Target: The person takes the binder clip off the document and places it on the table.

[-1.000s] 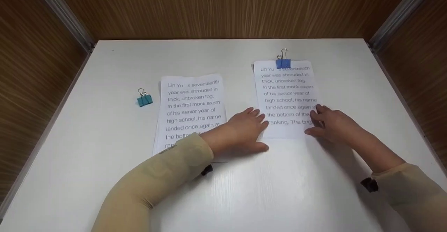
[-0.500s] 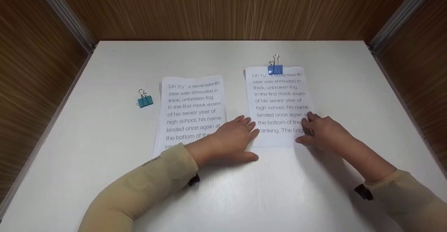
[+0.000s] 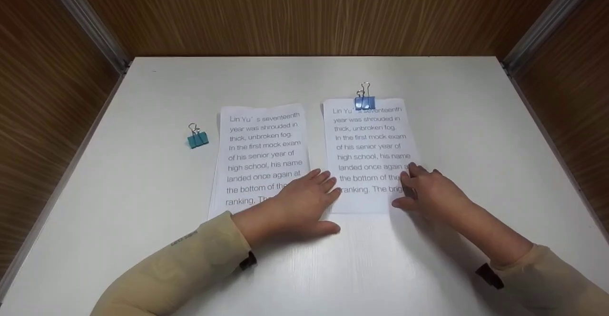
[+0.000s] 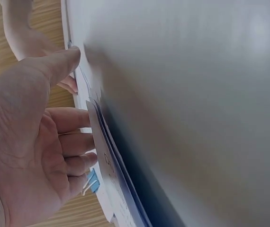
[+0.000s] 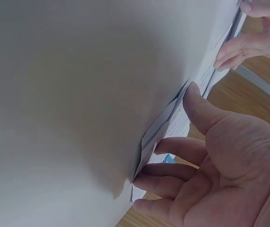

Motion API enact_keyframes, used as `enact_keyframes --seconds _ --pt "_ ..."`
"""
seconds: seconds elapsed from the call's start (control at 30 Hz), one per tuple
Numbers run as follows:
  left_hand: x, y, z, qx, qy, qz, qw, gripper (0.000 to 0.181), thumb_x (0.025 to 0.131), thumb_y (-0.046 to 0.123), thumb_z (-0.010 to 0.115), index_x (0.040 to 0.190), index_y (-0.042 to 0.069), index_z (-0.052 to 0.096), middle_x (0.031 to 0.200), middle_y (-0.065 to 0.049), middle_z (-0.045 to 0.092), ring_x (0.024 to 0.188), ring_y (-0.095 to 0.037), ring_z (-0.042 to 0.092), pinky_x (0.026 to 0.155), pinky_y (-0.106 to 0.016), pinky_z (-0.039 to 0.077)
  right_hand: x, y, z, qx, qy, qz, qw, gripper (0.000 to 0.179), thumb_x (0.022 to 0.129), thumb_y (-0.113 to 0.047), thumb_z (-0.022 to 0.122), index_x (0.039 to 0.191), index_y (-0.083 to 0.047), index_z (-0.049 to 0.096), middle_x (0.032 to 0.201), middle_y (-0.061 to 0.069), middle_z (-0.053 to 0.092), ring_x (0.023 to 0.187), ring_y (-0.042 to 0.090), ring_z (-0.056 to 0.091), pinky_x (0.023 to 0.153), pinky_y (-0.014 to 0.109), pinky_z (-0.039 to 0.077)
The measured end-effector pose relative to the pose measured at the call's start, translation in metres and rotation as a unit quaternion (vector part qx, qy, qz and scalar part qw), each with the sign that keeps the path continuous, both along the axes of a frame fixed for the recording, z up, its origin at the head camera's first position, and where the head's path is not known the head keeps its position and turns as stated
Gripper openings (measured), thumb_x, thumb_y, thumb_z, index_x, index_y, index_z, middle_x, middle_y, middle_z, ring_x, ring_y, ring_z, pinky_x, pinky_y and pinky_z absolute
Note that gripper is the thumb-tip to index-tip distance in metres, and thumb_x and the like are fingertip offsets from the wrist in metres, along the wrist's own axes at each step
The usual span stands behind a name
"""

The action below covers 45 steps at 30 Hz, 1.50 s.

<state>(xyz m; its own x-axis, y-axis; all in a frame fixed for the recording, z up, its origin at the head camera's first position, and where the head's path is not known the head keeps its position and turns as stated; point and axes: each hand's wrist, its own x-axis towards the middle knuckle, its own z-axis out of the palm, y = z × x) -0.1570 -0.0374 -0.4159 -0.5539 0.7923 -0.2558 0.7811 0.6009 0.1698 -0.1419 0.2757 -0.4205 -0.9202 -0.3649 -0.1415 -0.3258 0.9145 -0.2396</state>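
A stack of printed sheets (image 3: 368, 149) lies right of centre on the white table (image 3: 142, 221), with a blue binder clip (image 3: 365, 102) on its top edge. My left hand (image 3: 309, 197) lies flat, fingertips against the stack's lower left edge and wrist over the corner of a second, unclipped stack (image 3: 261, 154). My right hand (image 3: 428, 190) touches the lower right edge with straight fingers and its thumb at the bottom edge. The left wrist view shows my left fingers (image 4: 73, 137) along the sheets' edge (image 4: 109, 161). In the right wrist view my right fingers (image 5: 173, 163) meet the stack's corner (image 5: 166, 125).
A teal binder clip (image 3: 197, 137) sits loose on the table left of the unclipped stack. Wood-grain walls (image 3: 304, 11) close in the table at the back and both sides, with metal strips in the corners.
Both hands have slid the clipped stack toward me and to the left, so it now lies close beside the unclipped stack. The teal clip has not moved.
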Motion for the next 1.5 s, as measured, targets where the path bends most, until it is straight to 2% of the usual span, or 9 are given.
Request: enact_keyframes --seconds 0.4,0.63,0.73,0.83,0.97,1.1,1.27,1.37,1.5 --pt "0.017 -0.018 0.000 0.012 0.006 0.004 0.9999 0.084 0.101 0.062 0.056 0.160 0.003 0.046 0.166 -0.019 0.039 0.159 -0.034 0.027 0.131 -0.042 0.012 0.018 -0.014 -0.006 -0.020 0.040 0.011 0.9989 0.067 0.088 -0.030 0.089 0.136 0.010 0.066 0.142 0.040 0.056 0.132 0.055 0.056 0.106 0.069 0.046" --pt "0.024 -0.023 -0.001 0.023 0.021 -0.004 0.9995 0.081 0.101 0.063 0.056 0.155 0.003 0.054 0.161 -0.021 0.048 0.157 -0.035 0.033 0.131 -0.042 0.014 0.029 -0.019 -0.008 -0.021 0.063 0.011 0.9977 0.064 0.086 -0.031 0.090 0.132 0.007 0.068 0.138 0.035 0.060 0.099 0.056 0.066 0.086 0.059 0.058" --pt "0.019 -0.023 -0.002 0.040 0.033 -0.010 0.9986 0.075 0.103 0.064 0.053 0.147 0.004 0.061 0.153 -0.018 0.058 0.153 -0.035 0.041 0.130 -0.045 0.017 0.031 -0.021 -0.008 -0.016 0.058 0.007 0.9982 0.066 0.086 -0.032 0.090 0.133 0.008 0.068 0.139 0.036 0.059 0.101 0.059 0.066 0.089 0.060 0.058" --pt "0.005 -0.019 0.002 0.060 0.044 0.002 0.9973 0.069 0.104 0.062 0.052 0.141 0.006 0.066 0.146 -0.014 0.064 0.147 -0.034 0.049 0.129 -0.049 0.023 0.031 -0.021 -0.007 -0.013 0.052 0.004 0.9986 0.067 0.086 -0.033 0.090 0.134 0.008 0.068 0.141 0.036 0.058 0.106 0.060 0.065 0.092 0.061 0.056" --pt "-0.026 -0.014 0.012 0.110 0.051 0.050 0.9914 0.064 0.106 0.058 0.054 0.140 0.006 0.067 0.140 -0.013 0.069 0.135 -0.031 0.061 0.124 -0.052 0.032 0.032 -0.020 -0.006 -0.010 0.043 -0.001 0.9990 0.068 0.087 -0.034 0.089 0.136 0.007 0.067 0.143 0.037 0.057 0.116 0.061 0.062 0.099 0.064 0.053" --pt "-0.063 -0.011 0.020 0.180 0.040 0.129 0.9742 0.064 0.106 0.056 0.058 0.144 0.006 0.065 0.141 -0.010 0.068 0.132 -0.027 0.064 0.120 -0.045 0.041 0.033 -0.021 -0.006 -0.009 0.039 -0.004 0.9992 0.069 0.087 -0.035 0.089 0.137 0.007 0.066 0.144 0.037 0.056 0.120 0.059 0.061 0.099 0.063 0.053" --pt "-0.104 -0.009 0.017 0.232 0.001 0.228 0.9456 0.069 0.103 0.056 0.063 0.153 0.010 0.057 0.151 -0.007 0.061 0.143 -0.027 0.055 0.121 -0.039 0.038 0.033 -0.024 -0.007 -0.009 0.037 -0.005 0.9992 0.070 0.087 -0.035 0.089 0.138 0.007 0.066 0.143 0.037 0.056 0.117 0.057 0.064 0.097 0.060 0.055" --pt "-0.122 -0.009 0.011 0.243 -0.020 0.260 0.9343 0.071 0.101 0.056 0.066 0.157 0.014 0.054 0.154 -0.005 0.059 0.145 -0.025 0.052 0.122 -0.037 0.037 0.034 -0.025 -0.007 -0.008 0.040 -0.005 0.9992 0.069 0.087 -0.035 0.089 0.138 0.007 0.066 0.143 0.038 0.056 0.117 0.057 0.064 0.096 0.060 0.056" --pt "-0.139 -0.009 0.002 0.250 -0.042 0.278 0.9267 0.074 0.100 0.055 0.068 0.161 0.017 0.049 0.156 -0.004 0.057 0.148 -0.025 0.048 0.123 -0.037 0.034 0.035 -0.026 -0.006 -0.008 0.042 -0.004 0.9991 0.068 0.087 -0.035 0.089 0.136 0.007 0.066 0.142 0.038 0.057 0.118 0.056 0.064 0.096 0.060 0.056"
